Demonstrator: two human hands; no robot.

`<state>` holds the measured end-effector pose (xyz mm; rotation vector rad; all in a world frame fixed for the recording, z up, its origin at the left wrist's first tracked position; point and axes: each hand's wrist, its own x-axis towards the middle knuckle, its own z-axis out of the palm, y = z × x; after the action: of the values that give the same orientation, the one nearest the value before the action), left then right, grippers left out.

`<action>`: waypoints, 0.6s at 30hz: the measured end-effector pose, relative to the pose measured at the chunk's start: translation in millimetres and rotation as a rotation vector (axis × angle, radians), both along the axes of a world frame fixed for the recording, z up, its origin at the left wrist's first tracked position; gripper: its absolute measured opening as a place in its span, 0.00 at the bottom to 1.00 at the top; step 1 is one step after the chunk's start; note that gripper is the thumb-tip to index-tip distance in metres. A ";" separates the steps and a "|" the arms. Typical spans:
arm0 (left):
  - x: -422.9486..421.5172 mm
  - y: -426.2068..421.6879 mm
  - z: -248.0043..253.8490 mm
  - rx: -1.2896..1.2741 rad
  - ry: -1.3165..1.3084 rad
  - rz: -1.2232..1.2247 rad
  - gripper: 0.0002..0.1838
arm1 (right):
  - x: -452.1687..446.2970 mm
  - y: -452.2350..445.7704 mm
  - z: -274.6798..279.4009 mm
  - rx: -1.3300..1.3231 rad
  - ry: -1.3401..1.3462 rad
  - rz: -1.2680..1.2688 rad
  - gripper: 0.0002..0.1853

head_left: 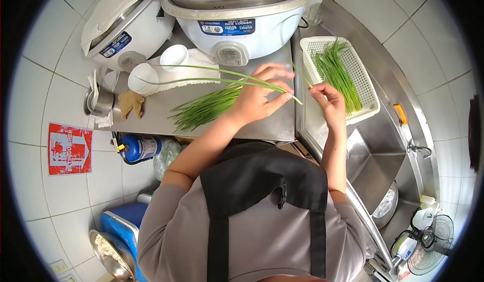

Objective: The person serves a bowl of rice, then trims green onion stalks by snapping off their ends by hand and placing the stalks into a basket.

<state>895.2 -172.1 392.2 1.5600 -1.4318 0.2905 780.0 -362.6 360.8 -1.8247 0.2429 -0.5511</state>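
My left hand (262, 93) pinches a few long green chives (214, 70) between thumb and fingers, their pale ends poking out to the right and their tips trailing left over the counter. My right hand (330, 103) is closed in a pinch on a thin chive stalk (302, 76), a little right of the left hand. Beneath my left wrist, a loose bunch of chives (204, 106) lies on the steel counter (252, 127). Beyond my right hand, more chives (340, 75) lie in a white perforated basket (372, 94).
Two rice cookers (229, 30) stand at the back. White bowls (143, 78) rest by a cloth (196, 74), with a metal pot (103, 102) at the left. To the right are a steel sink (375, 171) and faucet (421, 150).
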 end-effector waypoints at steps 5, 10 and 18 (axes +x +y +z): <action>9.8 1.2 11.2 0.214 -0.357 0.067 0.04 | -4.1 10.2 21.7 -0.265 -0.089 0.125 0.03; -0.6 -3.3 -25.7 0.342 0.809 -0.368 0.07 | 9.1 16.6 3.8 -0.100 -0.259 -0.002 0.02; -2.0 0.2 -42.5 0.110 0.875 -0.100 0.10 | 20.5 0.6 -13.1 0.740 -0.344 0.011 0.07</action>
<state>893.2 -172.0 349.6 1.4178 -0.8255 -0.4938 800.5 -362.0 347.7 -0.9987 0.1694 -0.6497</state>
